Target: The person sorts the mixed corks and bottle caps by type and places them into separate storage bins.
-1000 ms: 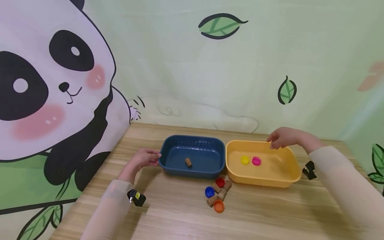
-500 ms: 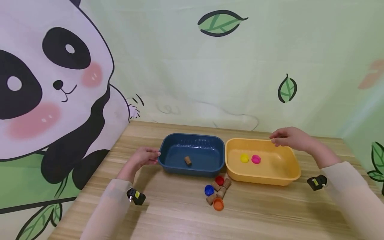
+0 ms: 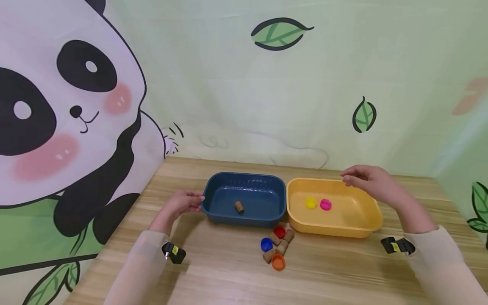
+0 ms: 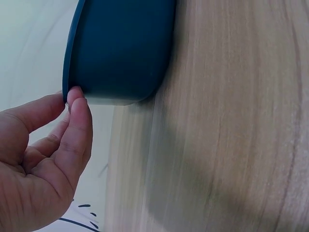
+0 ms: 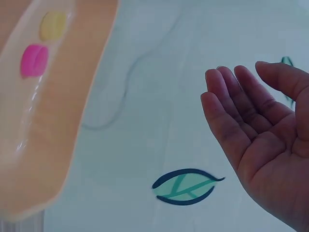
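At the left end of the dark blue bin [image 3: 244, 220], my left hand [image 3: 181, 202] pinches the rim between thumb and fingers. In the left wrist view the fingertips [image 4: 81, 104] lie against the bin's outer wall. One brown cork [image 3: 239, 206] lies inside that bin. Over the back right rim of the yellow bin [image 3: 331, 231] hovers my right hand [image 3: 375, 183], loosely bent and holding nothing, as the right wrist view confirms. A yellow cap [image 3: 311, 203] and a pink cap [image 3: 325, 204] lie in the yellow bin.
In front of the bins is a small pile of corks [image 3: 282, 247] with a red cap [image 3: 279, 231], a blue cap [image 3: 266, 244] and an orange cap [image 3: 278, 262]. The two bins stand side by side on the wooden table [image 3: 228, 279], before a printed cloth backdrop [image 3: 221, 84].
My right hand has shifted slightly right and turned over the yellow bin's back rim, its fingers loosening. My left hand keeps its place on the blue bin's rim. Caps and corks have not moved.
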`<action>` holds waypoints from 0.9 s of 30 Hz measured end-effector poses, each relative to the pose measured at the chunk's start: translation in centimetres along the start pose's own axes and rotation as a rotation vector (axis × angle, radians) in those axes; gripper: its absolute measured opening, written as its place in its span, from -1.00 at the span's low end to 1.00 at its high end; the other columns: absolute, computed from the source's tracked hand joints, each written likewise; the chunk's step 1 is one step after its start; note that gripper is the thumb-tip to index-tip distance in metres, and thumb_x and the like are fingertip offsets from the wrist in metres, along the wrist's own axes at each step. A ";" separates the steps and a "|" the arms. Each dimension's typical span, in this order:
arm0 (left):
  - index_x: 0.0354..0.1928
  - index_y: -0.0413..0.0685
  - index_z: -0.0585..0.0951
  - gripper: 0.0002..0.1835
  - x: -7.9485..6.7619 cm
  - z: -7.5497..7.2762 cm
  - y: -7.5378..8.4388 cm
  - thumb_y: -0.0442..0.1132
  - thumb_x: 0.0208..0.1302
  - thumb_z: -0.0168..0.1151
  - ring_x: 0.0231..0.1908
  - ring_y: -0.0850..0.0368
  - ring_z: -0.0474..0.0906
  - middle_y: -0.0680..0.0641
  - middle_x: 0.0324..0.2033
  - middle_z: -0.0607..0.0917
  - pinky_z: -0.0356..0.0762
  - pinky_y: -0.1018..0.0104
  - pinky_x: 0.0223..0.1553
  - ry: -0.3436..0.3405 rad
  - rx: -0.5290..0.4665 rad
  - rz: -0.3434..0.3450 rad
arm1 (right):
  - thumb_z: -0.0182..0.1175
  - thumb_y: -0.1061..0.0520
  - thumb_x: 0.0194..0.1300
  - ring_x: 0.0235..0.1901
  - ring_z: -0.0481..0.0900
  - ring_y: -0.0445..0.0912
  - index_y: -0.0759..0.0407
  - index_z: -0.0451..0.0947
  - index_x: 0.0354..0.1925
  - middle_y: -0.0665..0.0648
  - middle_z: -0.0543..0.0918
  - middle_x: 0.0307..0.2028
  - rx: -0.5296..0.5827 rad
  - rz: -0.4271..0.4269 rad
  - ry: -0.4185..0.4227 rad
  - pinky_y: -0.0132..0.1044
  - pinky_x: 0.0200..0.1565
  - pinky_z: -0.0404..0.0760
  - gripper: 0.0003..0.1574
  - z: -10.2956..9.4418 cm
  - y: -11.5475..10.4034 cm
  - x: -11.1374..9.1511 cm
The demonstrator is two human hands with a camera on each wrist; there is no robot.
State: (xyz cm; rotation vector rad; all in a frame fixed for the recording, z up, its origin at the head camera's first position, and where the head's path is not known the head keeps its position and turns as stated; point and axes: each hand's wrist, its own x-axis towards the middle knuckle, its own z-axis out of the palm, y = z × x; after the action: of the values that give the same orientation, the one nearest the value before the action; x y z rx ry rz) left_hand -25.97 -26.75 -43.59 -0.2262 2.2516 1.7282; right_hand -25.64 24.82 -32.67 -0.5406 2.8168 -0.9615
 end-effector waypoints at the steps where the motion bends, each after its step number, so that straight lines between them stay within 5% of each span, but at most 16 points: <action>1: 0.22 -0.63 0.44 -0.59 0.0 0.0 0.0 -0.39 0.49 0.13 -0.46 0.33 0.61 0.07 -0.47 0.68 0.69 0.54 -0.35 0.003 -0.001 -0.004 | 0.06 -0.06 0.59 -0.01 0.65 0.06 0.34 0.54 0.20 0.32 0.72 0.00 0.005 -0.002 0.011 -0.35 -0.03 0.67 -0.47 0.1 -0.3 -0.3; 5: 0.22 -0.64 0.44 -0.58 0.1 0.0 0.0 -0.40 0.49 0.13 -0.47 0.34 0.60 0.09 -0.49 0.67 0.69 0.54 -0.36 0.002 -0.003 0.000 | 0.08 -0.05 0.58 -0.07 0.65 -0.20 0.30 0.56 0.19 0.30 0.73 0.02 0.032 -0.018 0.048 -0.56 -0.11 0.60 -0.51 0.9 -1.4 -1.3; 10: 0.24 -0.67 0.41 -0.55 0.1 0.1 -0.1 -0.40 0.48 0.13 -0.48 0.35 0.59 0.11 -0.51 0.66 0.68 0.55 -0.37 -0.007 -0.006 0.017 | 0.13 0.08 0.56 -0.19 0.54 -0.52 0.31 0.59 0.15 0.30 0.75 -0.01 0.086 -0.089 0.076 -0.58 -0.13 0.62 -0.61 2.1 -2.4 -2.3; 27: 0.26 -0.64 0.41 -0.55 0.4 0.0 -0.2 -0.38 0.49 0.12 -0.48 0.36 0.61 0.14 -0.54 0.67 0.68 0.55 -0.37 -0.007 -0.017 -0.005 | 0.18 0.19 0.50 -0.23 0.60 -0.43 0.33 0.66 0.04 0.24 0.79 -0.12 0.173 -0.201 0.040 -0.49 -0.18 0.68 -0.72 5.5 -4.5 -3.7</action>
State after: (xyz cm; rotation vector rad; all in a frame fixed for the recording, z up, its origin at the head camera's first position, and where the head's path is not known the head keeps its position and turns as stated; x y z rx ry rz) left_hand -26.28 -26.81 -43.91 -0.2285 2.2304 1.7429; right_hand -19.62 19.73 -34.28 -0.8009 2.7166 -1.2516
